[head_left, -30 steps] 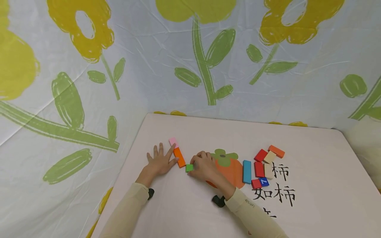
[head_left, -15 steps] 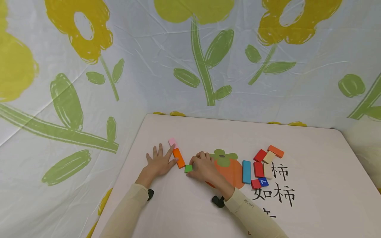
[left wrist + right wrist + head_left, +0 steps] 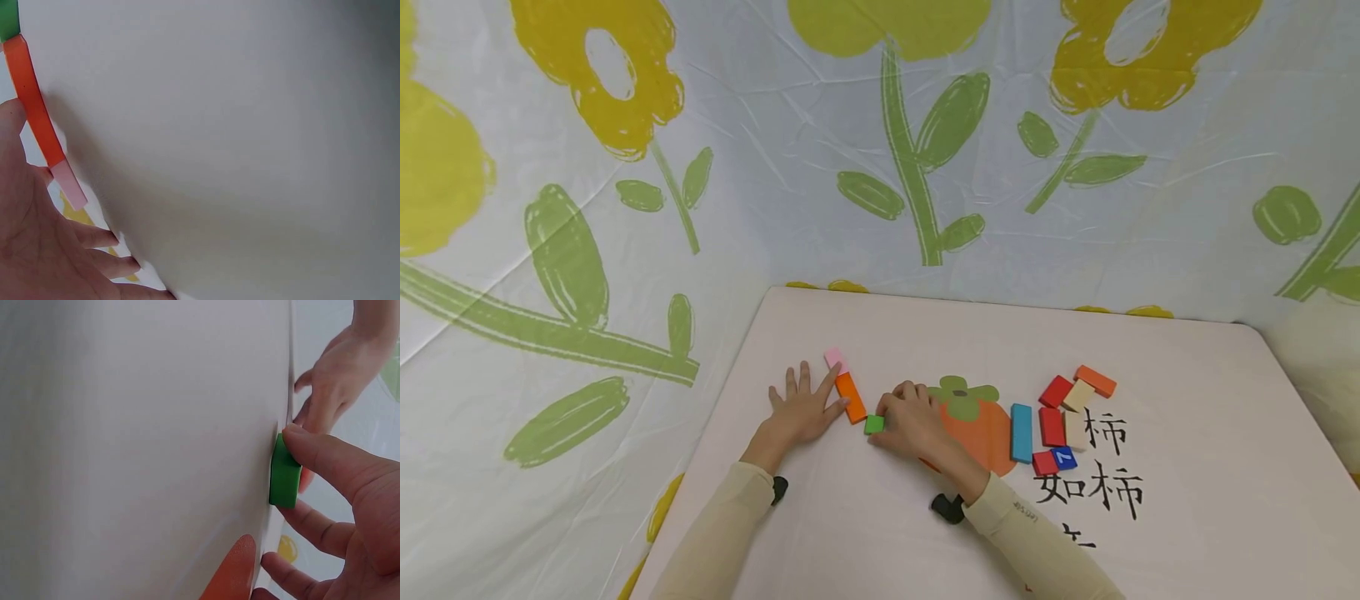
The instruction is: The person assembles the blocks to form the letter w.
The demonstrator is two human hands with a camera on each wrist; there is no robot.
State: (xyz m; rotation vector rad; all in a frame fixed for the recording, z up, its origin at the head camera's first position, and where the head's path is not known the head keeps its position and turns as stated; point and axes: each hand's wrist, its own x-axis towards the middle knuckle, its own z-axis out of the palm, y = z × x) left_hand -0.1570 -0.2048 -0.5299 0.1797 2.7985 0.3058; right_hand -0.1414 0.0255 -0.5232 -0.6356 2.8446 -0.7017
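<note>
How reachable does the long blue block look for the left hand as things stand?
Probably not by a straight path: the right hand, pinching the green block, lies between the left hand and the long blue block.

- tons of room on the worktop (image 3: 1210, 392) toward its right edge, far edge too
- blue bar (image 3: 1021, 433) and block cluster (image 3: 1074, 429) clog the middle
- left edge side's jammed: left hand (image 3: 797, 414), orange block (image 3: 851, 397), right hand (image 3: 914, 422)
</note>
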